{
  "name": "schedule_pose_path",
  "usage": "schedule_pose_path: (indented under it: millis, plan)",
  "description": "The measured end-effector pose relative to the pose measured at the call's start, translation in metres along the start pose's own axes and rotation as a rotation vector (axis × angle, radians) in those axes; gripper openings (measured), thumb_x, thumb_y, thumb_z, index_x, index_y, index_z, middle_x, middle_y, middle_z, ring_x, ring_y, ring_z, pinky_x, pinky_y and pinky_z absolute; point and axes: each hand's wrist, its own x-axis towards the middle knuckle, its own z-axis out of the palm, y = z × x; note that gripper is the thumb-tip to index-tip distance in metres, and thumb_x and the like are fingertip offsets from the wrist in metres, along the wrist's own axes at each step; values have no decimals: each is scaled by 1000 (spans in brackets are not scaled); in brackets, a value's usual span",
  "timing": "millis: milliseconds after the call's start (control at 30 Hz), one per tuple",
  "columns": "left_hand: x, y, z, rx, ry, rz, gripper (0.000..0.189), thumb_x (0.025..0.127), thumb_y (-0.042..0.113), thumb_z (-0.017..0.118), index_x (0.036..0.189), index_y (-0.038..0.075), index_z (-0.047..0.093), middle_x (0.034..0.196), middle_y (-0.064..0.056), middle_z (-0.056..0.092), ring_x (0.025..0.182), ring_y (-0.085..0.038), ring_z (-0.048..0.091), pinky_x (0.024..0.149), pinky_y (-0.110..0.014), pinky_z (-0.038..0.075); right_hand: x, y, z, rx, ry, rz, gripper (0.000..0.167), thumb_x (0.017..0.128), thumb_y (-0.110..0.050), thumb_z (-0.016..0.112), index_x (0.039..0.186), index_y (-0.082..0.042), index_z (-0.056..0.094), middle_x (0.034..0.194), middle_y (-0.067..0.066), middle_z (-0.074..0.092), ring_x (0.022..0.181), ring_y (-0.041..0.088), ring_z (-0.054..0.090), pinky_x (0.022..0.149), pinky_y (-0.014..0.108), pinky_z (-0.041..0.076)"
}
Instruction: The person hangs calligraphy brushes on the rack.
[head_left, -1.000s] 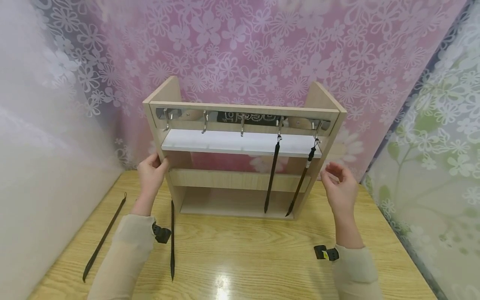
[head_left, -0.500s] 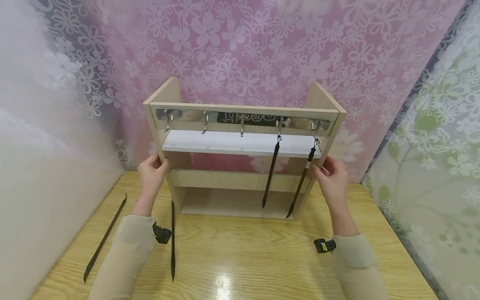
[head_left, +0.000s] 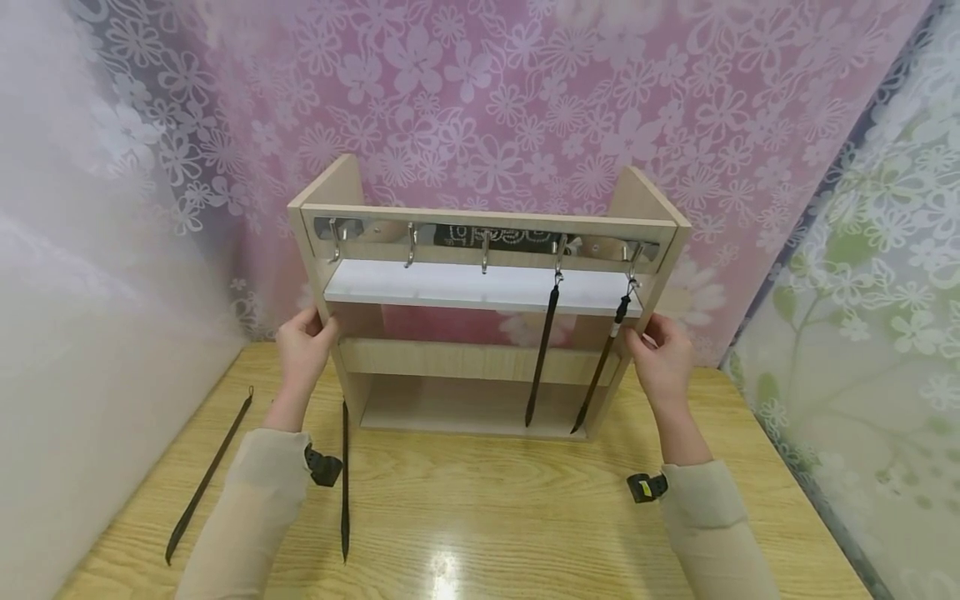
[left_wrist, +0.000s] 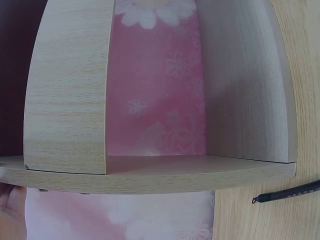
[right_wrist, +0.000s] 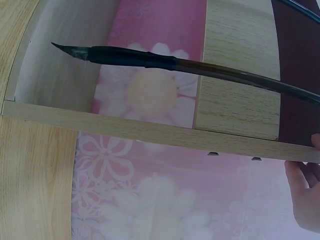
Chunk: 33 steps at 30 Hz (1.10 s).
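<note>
A light wooden shelf [head_left: 480, 361] stands on the table, with a row of metal hooks along its top front board. My left hand [head_left: 306, 350] grips the shelf's left side panel, thumb at the front edge. On the opposite panel my right hand [head_left: 663, 362] has a similar hold, its fingers partly hidden behind the wood. One calligraphy brush [head_left: 604, 358] hangs by its loop from the rightmost hook, tip down; its dark bristles show in the right wrist view. From the neighbouring hook hangs a second dark brush [head_left: 543, 354].
Two more dark brushes lie on the wooden table [head_left: 480, 517]: one brush [head_left: 206, 479] far left, another brush [head_left: 345, 483] beside my left wrist. A white board [head_left: 450, 285] crosses the shelf behind the hooks. A pink floral curtain [head_left: 480, 100] hangs behind; a pale wall [head_left: 112, 250] borders the left.
My right hand has moved left from beside the shelf and taken hold of its right panel. The second hanging brush has swung slightly. My left hand has stayed in place.
</note>
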Motion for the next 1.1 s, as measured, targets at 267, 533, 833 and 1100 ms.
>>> schedule_pose_path:
  millis: [267, 533, 833, 1100]
  plan:
    - [0, 0, -3, -16, -43, -23, 33, 82, 8, 58, 113, -2, 58, 101, -21, 61, 90, -22, 60, 63, -13, 47, -1, 1, 1, -2, 3, -7, 25, 79, 0, 60, 102, 11, 59, 97, 25, 58, 91, 28, 58, 75, 19, 47]
    - [-5, -1, -8, -103, -108, -66, 43, 82, 14, 62, 121, -2, 51, 116, -19, 54, 107, -26, 52, 82, -23, 45, 0, -1, 0, -39, 15, -48, 21, 77, 1, 58, 96, 12, 59, 89, 18, 59, 87, 28, 59, 73, 17, 47]
    - [-17, -11, -20, -103, -137, -118, 46, 83, 8, 61, 123, -7, 45, 118, -21, 51, 107, -29, 50, 88, -24, 41, 3, 1, -1, -45, 10, -43, 21, 76, 2, 59, 94, 12, 58, 86, 15, 59, 86, 28, 59, 71, 15, 47]
    - [-30, -26, -39, -8, -179, -131, 49, 84, 14, 61, 126, -4, 43, 120, -20, 51, 107, -29, 50, 85, -20, 42, 3, 0, -2, -75, -5, -20, 22, 77, 0, 59, 96, 12, 57, 88, 15, 58, 89, 29, 58, 72, 14, 46]
